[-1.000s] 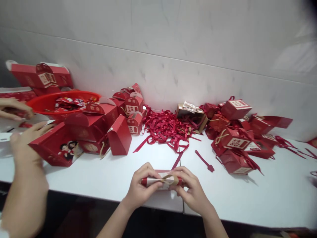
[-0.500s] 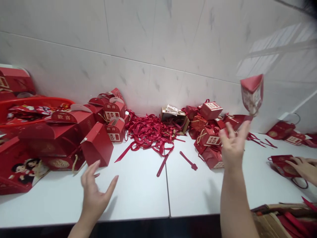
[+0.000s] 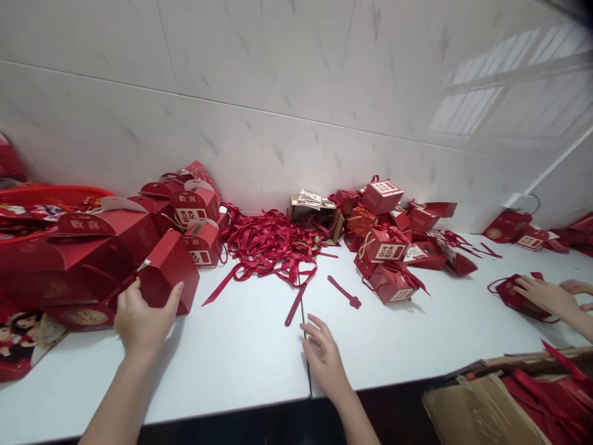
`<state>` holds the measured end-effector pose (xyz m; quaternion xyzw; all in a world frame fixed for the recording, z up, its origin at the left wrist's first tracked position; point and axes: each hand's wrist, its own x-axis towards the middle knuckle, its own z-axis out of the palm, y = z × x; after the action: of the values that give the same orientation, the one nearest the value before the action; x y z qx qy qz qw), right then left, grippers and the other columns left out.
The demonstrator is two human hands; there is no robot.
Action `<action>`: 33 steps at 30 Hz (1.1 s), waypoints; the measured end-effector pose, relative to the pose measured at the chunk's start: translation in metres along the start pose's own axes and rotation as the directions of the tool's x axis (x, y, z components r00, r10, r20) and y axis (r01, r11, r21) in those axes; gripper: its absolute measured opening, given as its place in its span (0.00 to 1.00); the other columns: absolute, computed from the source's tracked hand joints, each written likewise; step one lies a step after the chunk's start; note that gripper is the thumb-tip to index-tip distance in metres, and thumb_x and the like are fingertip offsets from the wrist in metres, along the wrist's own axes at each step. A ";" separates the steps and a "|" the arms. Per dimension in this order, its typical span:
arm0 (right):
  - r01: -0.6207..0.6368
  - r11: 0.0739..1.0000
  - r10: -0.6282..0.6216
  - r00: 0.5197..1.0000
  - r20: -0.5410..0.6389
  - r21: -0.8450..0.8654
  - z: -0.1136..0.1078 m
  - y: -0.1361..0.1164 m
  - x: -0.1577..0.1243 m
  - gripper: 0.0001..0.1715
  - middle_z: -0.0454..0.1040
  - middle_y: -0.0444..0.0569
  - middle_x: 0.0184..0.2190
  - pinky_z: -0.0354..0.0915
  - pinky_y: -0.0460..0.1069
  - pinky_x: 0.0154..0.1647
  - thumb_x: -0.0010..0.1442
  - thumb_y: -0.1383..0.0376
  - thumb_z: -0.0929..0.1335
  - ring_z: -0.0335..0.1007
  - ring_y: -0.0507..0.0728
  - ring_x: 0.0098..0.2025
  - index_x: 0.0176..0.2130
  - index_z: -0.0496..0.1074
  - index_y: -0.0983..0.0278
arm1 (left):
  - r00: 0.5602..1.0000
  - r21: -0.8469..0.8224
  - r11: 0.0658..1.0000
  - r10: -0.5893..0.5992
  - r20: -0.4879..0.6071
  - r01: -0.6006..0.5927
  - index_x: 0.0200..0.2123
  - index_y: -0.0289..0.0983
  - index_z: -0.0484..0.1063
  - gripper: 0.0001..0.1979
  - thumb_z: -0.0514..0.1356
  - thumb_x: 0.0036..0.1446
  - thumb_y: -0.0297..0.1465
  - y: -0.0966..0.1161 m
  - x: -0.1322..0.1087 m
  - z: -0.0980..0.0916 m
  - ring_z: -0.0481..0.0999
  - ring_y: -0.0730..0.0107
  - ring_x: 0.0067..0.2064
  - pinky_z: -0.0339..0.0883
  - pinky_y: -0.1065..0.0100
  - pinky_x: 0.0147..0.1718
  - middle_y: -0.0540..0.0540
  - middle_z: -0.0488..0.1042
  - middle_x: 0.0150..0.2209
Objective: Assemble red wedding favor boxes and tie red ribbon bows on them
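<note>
My left hand (image 3: 144, 321) is at the lower front of a plain red gift box (image 3: 171, 272), thumb on the near side and fingers at its left edge, closed around it. The box stands upright beside other red boxes. My right hand (image 3: 324, 358) is held over the white table near the seam, fingers apart and nothing in it. Ahead of it lie a flat red strap (image 3: 296, 306) and another strap with a flower-shaped end (image 3: 343, 292).
A heap of red ribbons (image 3: 273, 238) lies by the wall, beside an open cardboard box (image 3: 330, 224). Finished-looking red boxes (image 3: 388, 247) are piled to the right. A red basin (image 3: 60, 196) of packets stands left. Another person's hand (image 3: 546, 296) holds a red box at right.
The red box that was in the air above my right hand is gone from there. My right hand has come down and left to the middle. My left hand has reached the plain box.
</note>
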<state>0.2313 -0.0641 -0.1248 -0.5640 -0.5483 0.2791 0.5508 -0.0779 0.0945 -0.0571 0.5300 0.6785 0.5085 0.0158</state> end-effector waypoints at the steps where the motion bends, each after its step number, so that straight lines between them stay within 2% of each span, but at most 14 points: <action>1: -0.004 1.000 0.004 1.000 -0.009 -0.017 0.002 0.003 -0.003 0.14 0.68 0.51 0.55 0.69 0.60 0.51 0.59 0.62 0.66 0.66 0.65 0.57 0.45 0.75 0.52 | 0.999 -0.013 0.999 -0.032 -0.004 0.032 0.55 0.22 0.61 0.39 0.67 0.44 0.38 0.000 0.000 -0.001 0.63 0.30 0.56 0.55 0.35 0.53 0.28 0.66 0.52; 5: -0.021 1.000 0.021 0.999 -0.037 0.002 0.003 0.004 -0.005 0.14 0.68 0.55 0.54 0.70 0.58 0.50 0.59 0.62 0.66 0.67 0.64 0.56 0.45 0.76 0.59 | 0.999 -0.114 0.993 -0.016 0.040 0.020 0.53 0.26 0.65 0.31 0.61 0.52 0.42 0.007 -0.017 -0.014 0.72 0.43 0.49 0.65 0.44 0.49 0.31 0.71 0.49; 9: 0.015 0.998 -0.014 1.000 -0.025 0.058 0.006 -0.018 0.011 0.16 0.69 0.56 0.53 0.66 0.59 0.55 0.60 0.61 0.67 0.65 0.64 0.57 0.48 0.74 0.60 | 0.963 -0.246 0.968 0.115 0.243 -0.054 0.47 0.33 0.70 0.21 0.59 0.55 0.42 0.031 -0.051 -0.031 0.78 0.60 0.39 0.75 0.61 0.41 0.40 0.77 0.42; 13: 0.175 0.972 -0.176 0.984 -0.008 0.157 0.005 -0.055 0.033 0.37 0.64 0.53 0.59 0.54 0.64 0.63 0.56 0.62 0.70 0.57 0.63 0.63 0.62 0.57 0.54 | 0.797 -0.444 0.890 0.340 0.499 -0.102 0.48 0.35 0.71 0.18 0.59 0.56 0.36 0.049 -0.091 -0.038 0.78 0.57 0.45 0.74 0.60 0.44 0.38 0.77 0.47; 15: 0.244 0.939 -0.258 0.966 0.029 0.244 0.003 -0.069 0.040 0.46 0.62 0.52 0.61 0.57 0.63 0.61 0.56 0.62 0.71 0.58 0.63 0.62 0.65 0.48 0.51 | 0.721 -0.498 0.858 0.423 0.549 -0.124 0.50 0.37 0.72 0.19 0.60 0.55 0.34 0.050 -0.110 -0.038 0.77 0.54 0.49 0.73 0.57 0.47 0.38 0.76 0.49; 17: 0.247 0.917 -0.285 0.955 0.082 0.314 0.002 -0.076 0.043 0.44 0.62 0.52 0.61 0.68 0.59 0.52 0.58 0.63 0.70 0.69 0.61 0.52 0.65 0.46 0.49 | 0.692 -0.536 0.833 0.467 0.550 -0.136 0.52 0.40 0.71 0.20 0.62 0.54 0.31 0.048 -0.124 -0.036 0.76 0.52 0.51 0.72 0.56 0.48 0.39 0.76 0.51; 20: 0.203 0.919 -0.250 0.963 0.103 0.337 0.008 -0.079 0.044 0.40 0.61 0.50 0.61 0.74 0.53 0.37 0.59 0.63 0.69 0.75 0.56 0.39 0.63 0.49 0.45 | 0.714 -0.595 0.796 0.479 0.512 -0.108 0.59 0.43 0.64 0.27 0.61 0.55 0.27 0.049 -0.130 -0.033 0.73 0.53 0.54 0.72 0.58 0.49 0.38 0.72 0.54; 23: 0.206 0.939 -0.220 0.975 0.020 0.276 0.019 -0.076 0.042 0.36 0.64 0.46 0.60 0.74 0.55 0.39 0.57 0.61 0.70 0.73 0.61 0.48 0.60 0.55 0.44 | 0.765 -0.653 0.753 0.467 0.444 -0.081 0.66 0.45 0.47 0.38 0.60 0.55 0.25 0.058 -0.121 -0.031 0.73 0.54 0.54 0.71 0.57 0.49 0.36 0.69 0.55; 24: 0.211 0.945 -0.218 0.976 -0.001 0.251 0.022 -0.075 0.041 0.34 0.67 0.44 0.58 0.74 0.56 0.40 0.56 0.59 0.71 0.71 0.63 0.50 0.58 0.58 0.42 | 0.774 -0.665 0.742 0.471 0.423 -0.088 0.65 0.46 0.47 0.38 0.60 0.55 0.25 0.063 -0.116 -0.030 0.73 0.55 0.53 0.71 0.56 0.49 0.37 0.70 0.53; 26: 0.236 0.945 -0.251 0.967 0.042 0.226 0.024 -0.073 0.046 0.32 0.71 0.41 0.53 0.74 0.57 0.38 0.54 0.57 0.72 0.74 0.63 0.46 0.55 0.61 0.39 | 0.753 -0.681 0.722 0.515 0.410 -0.123 0.58 0.46 0.60 0.29 0.61 0.54 0.26 0.071 -0.106 -0.029 0.75 0.56 0.49 0.71 0.56 0.47 0.39 0.72 0.47; 28: 0.301 0.936 -0.326 0.937 0.127 0.180 0.017 -0.070 0.066 0.33 0.76 0.41 0.46 0.74 0.56 0.32 0.50 0.50 0.73 0.76 0.60 0.34 0.54 0.62 0.40 | 0.706 -0.697 0.702 0.567 0.424 -0.146 0.44 0.43 0.71 0.14 0.61 0.53 0.26 0.077 -0.098 -0.028 0.76 0.58 0.44 0.72 0.58 0.44 0.42 0.73 0.42; 30: 0.363 0.930 -0.367 0.922 0.122 0.056 0.003 -0.067 0.109 0.35 0.78 0.43 0.38 0.73 0.55 0.29 0.48 0.39 0.68 0.73 0.57 0.25 0.52 0.66 0.48 | 0.665 -0.714 0.688 0.594 0.452 -0.130 0.34 0.41 0.72 0.05 0.61 0.53 0.26 0.078 -0.095 -0.027 0.76 0.60 0.40 0.72 0.60 0.40 0.43 0.73 0.39; 31: 0.343 0.939 -0.343 0.939 0.037 -0.008 -0.004 -0.066 0.138 0.33 0.77 0.46 0.37 0.72 0.56 0.33 0.52 0.36 0.63 0.74 0.58 0.27 0.47 0.69 0.53 | 0.665 -0.721 0.684 0.589 0.459 -0.108 0.33 0.40 0.71 0.04 0.61 0.53 0.26 0.078 -0.095 -0.025 0.76 0.60 0.39 0.72 0.61 0.39 0.43 0.74 0.39; 33: 0.264 0.957 -0.278 0.953 -0.119 -0.121 -0.018 -0.064 0.205 0.29 0.75 0.52 0.39 0.69 0.57 0.41 0.60 0.44 0.59 0.74 0.60 0.36 0.46 0.69 0.62 | 0.689 -0.761 0.645 0.582 0.433 -0.067 0.31 0.40 0.70 0.03 0.60 0.54 0.26 0.075 -0.099 -0.021 0.77 0.60 0.39 0.73 0.60 0.38 0.42 0.76 0.37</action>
<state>0.2780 0.1068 -0.0022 -0.5287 -0.5959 0.1334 0.5895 0.0064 0.0022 -0.0451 0.7449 0.2713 0.5014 0.3467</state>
